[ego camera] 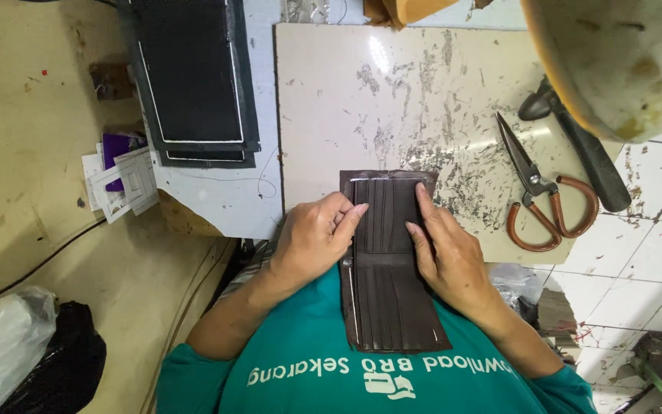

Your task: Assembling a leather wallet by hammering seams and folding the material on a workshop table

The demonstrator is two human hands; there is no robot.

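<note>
Scuffed white slab (pixel 423 92) underlies a ribbed dark-brown leather wallet (pixel 385 261), pressed by flat left hand (pixel 312 238) and right hand (pixel 446 257), scissors (pixel 538 195) nearby.

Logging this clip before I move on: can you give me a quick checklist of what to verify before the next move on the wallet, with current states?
1. Left hand on the dark brown wallet: ok, fingers on its left edge.
2. Right hand on wallet: ok, fingers pressed flat.
3. Wallet opened flat: ok.
4. Wallet fully on the stone slab: not ok, its near half overhangs toward the person.
5. Scissors apart from the hands: ok.
6. Stitching sound: cannot tell.
</note>
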